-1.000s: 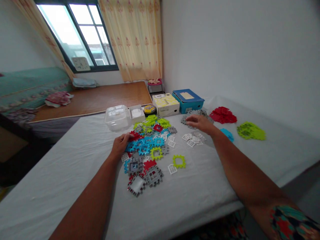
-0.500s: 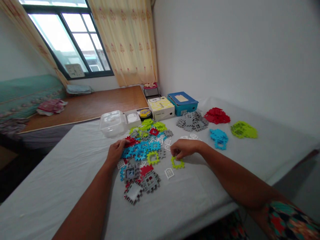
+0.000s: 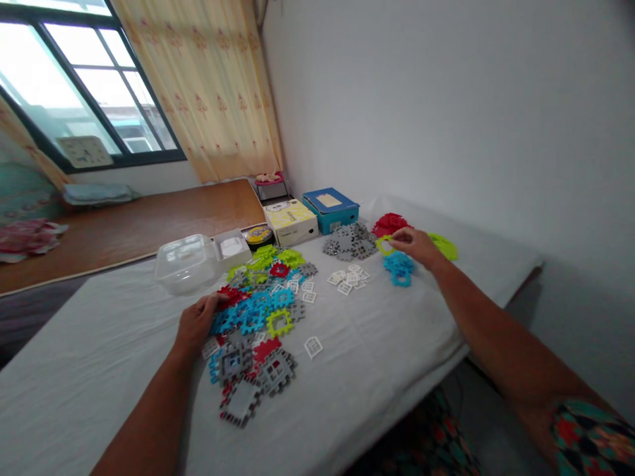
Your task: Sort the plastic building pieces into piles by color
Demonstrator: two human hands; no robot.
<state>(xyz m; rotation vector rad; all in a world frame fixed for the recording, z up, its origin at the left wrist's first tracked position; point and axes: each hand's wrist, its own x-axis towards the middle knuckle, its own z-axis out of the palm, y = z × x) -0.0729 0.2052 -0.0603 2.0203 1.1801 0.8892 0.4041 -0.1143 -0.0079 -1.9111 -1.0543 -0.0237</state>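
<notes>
right hand (image 3: pixel 417 243) grips green frame (image 3: pixel 382 245) — moved above blue pile (image 3: pixel 398 270), left hand (image 3: pixel 197 322) open on heap (image 3: pixel 265 305)

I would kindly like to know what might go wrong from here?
The right hand pinches a green frame piece between the red pile and the blue pile; if it slips, it may land in either, not the green pile. The left hand rests on the mixed pile, and its forearm might sweep the grey piece off the near edge of the table.

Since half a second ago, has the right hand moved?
Yes. The right hand, gripping a green frame piece, went from beside the mixed pile out toward the green pile.
</notes>
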